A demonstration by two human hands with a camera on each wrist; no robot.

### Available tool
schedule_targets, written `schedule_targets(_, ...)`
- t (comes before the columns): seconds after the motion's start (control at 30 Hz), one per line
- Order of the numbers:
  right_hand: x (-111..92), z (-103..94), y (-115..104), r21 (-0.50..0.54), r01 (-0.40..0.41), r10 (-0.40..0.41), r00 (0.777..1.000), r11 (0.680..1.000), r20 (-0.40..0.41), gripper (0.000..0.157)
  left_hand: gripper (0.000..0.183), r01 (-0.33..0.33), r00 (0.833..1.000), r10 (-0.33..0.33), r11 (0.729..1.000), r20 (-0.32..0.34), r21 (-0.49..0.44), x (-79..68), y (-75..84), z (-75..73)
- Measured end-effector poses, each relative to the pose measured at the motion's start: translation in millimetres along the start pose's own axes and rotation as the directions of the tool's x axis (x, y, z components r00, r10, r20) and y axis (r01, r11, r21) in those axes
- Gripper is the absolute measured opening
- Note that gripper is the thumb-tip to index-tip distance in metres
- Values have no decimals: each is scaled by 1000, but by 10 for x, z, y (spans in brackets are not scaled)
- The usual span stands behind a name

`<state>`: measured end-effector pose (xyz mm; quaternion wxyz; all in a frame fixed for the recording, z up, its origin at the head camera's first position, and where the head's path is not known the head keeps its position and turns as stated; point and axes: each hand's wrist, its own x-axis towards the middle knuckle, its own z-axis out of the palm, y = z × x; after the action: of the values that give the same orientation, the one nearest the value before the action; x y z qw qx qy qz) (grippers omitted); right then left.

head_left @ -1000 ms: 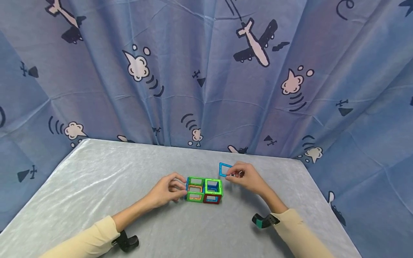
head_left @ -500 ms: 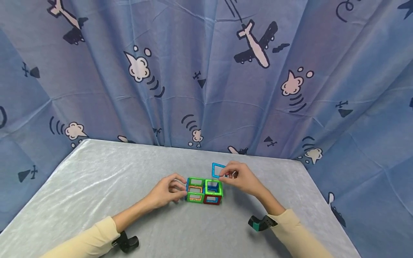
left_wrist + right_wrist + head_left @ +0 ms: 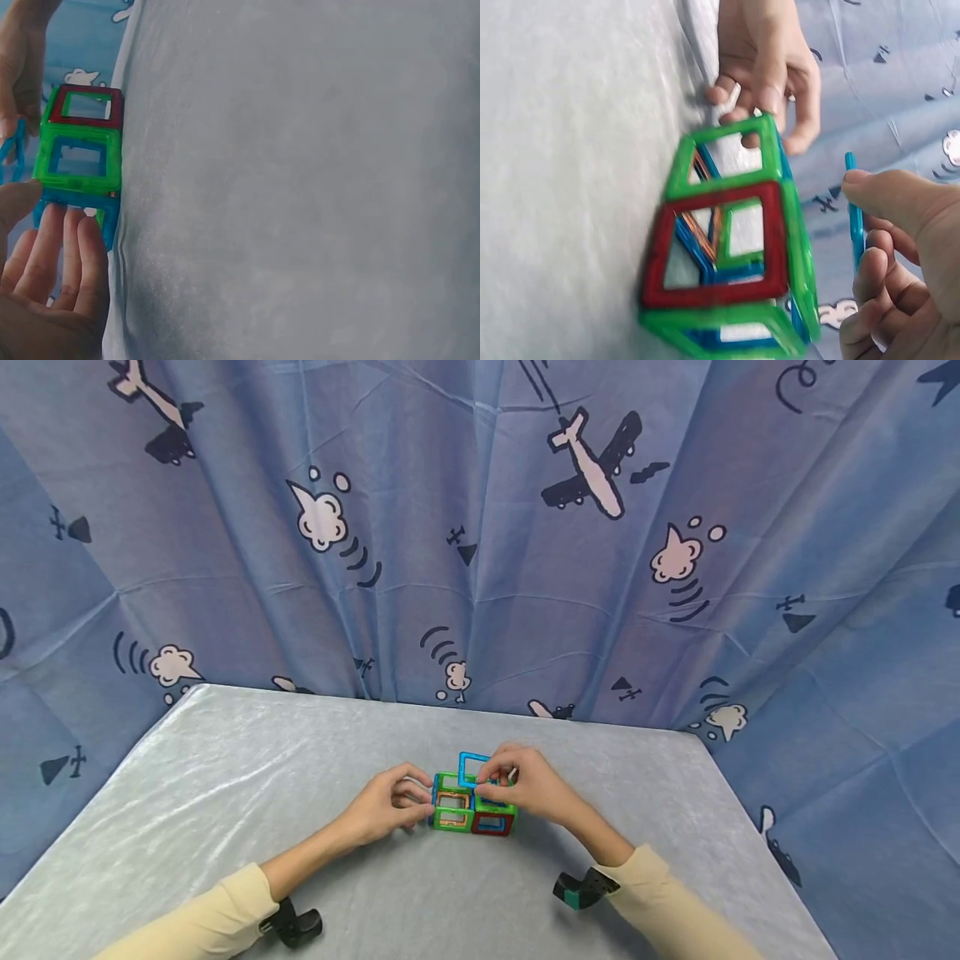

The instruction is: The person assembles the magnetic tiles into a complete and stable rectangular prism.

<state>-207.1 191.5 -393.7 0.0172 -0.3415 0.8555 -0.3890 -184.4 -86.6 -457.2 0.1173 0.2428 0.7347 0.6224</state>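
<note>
A box-like structure of square magnetic tiles (image 3: 453, 819) in green, red, orange and blue stands on the table. Its left cube looks open at the top. My left hand (image 3: 387, 802) holds the left end, with thumb and fingertips at the blue end tile (image 3: 112, 225). Between thumb and fingers, my right hand (image 3: 525, 782) pinches a blue square magnetic tile (image 3: 464, 769). That tile is raised and tilted just above the structure, apart from it in the right wrist view. My right hand covers part of the green-topped right cube (image 3: 776, 247) in the head view.
A pale grey cloth covers the table (image 3: 300, 760). Behind it hangs a blue curtain (image 3: 420, 527) printed with planes. Black wrist devices (image 3: 291, 925) sit beside both sleeves.
My right hand has carried the blue tile leftward, from right of the structure to above it, and slightly lower. My left hand and the structure have stayed put.
</note>
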Motion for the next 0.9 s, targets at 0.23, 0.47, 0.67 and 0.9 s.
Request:
schedule_targets(0.23,52,128,-90,-10,22,-22,999,1000,28,6,31,-7,1000,7,1000,-2,0,1,-5,-5)
schedule_targets(0.47,74,214,-135,-10,8,-7,999,1000,51,6,31,-14,1000,14,1000,1,-16,8,-19,-14)
schedule_targets(0.67,75,268,-146,-9,-8,8,998,1000,58,5,31,-8,1000,8,1000,2,-19,2,-5,-9)
schedule_targets(0.9,75,297,-193,-60,-32,37,996,998,84,5,31,-13,1000,13,1000,6,-12,5,-7,-11)
